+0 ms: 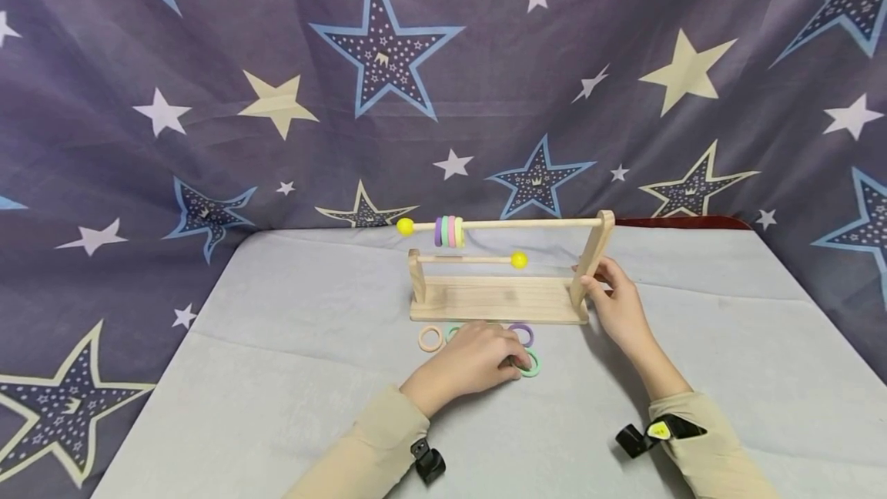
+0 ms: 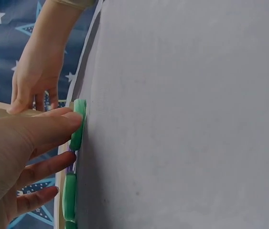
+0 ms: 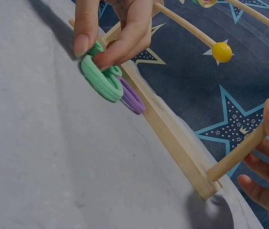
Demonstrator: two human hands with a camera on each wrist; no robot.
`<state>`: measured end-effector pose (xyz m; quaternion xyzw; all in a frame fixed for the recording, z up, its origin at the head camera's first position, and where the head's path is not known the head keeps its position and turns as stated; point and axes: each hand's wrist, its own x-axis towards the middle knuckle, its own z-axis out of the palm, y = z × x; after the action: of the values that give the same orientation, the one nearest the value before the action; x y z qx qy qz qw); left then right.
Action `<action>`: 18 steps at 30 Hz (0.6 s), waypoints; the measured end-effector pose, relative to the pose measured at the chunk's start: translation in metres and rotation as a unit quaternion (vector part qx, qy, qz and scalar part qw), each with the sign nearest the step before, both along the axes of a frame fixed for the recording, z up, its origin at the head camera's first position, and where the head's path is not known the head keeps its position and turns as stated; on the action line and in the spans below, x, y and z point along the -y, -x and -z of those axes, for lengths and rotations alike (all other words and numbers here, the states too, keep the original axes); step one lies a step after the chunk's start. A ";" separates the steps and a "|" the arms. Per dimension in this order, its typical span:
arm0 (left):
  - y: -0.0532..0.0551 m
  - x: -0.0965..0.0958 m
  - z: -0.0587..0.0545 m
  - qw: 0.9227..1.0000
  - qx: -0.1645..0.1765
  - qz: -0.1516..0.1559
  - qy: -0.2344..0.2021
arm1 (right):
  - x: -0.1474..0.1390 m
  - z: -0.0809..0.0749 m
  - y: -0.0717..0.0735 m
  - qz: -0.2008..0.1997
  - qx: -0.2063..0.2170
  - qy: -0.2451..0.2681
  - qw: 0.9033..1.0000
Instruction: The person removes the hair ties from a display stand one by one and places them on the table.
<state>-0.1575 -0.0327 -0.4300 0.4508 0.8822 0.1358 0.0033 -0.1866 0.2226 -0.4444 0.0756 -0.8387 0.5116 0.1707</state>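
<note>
At the far left, a star-patterned curtain [image 1: 381,145] is seen hanging behind the worktop [image 1: 298,391], which is covered with a pale grey cloth. A wooden stand [image 1: 499,299] is set near the back of the worktop. At its left, the free end of the upper rod [image 1: 533,224] is capped with a yellow ball [image 1: 405,227]; just beside it, four rings are threaded on the rod: purple [image 1: 438,232], green [image 1: 445,231], pink [image 1: 452,232] and yellow [image 1: 459,232]. Below, the lower rod [image 1: 464,259] is carried by the short post [image 1: 416,276] and tipped at its right end with another yellow ball [image 1: 519,260].

In front of the base, a peach ring [image 1: 420,339] is laid flat, with a second green ring [image 1: 449,334] partly hidden by the left hand [image 1: 478,360]. Farther right, a loose purple ring [image 1: 530,334] is seen near the base, and a loose green ring [image 1: 532,373] is pinched between the left thumb and fingers.

At the right, the tall post [image 1: 592,260], by which the upper rod is supported, is gripped by the right hand [image 1: 619,310].
</note>
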 end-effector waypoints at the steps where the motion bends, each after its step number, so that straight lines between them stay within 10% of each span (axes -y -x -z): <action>1: 0.000 0.001 0.000 1.000 0.002 0.001 -0.002 | 0.000 0.000 0.000 0.000 0.001 0.000 1.000; 18: -0.003 0.025 -0.017 0.990 0.043 -0.053 -0.125 | 0.001 0.000 0.000 0.011 0.007 -0.007 1.000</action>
<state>-0.1543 -0.0581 -0.4130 0.3937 0.8801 0.2643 -0.0226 -0.1862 0.2217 -0.4442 0.0641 -0.8440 0.5046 0.1703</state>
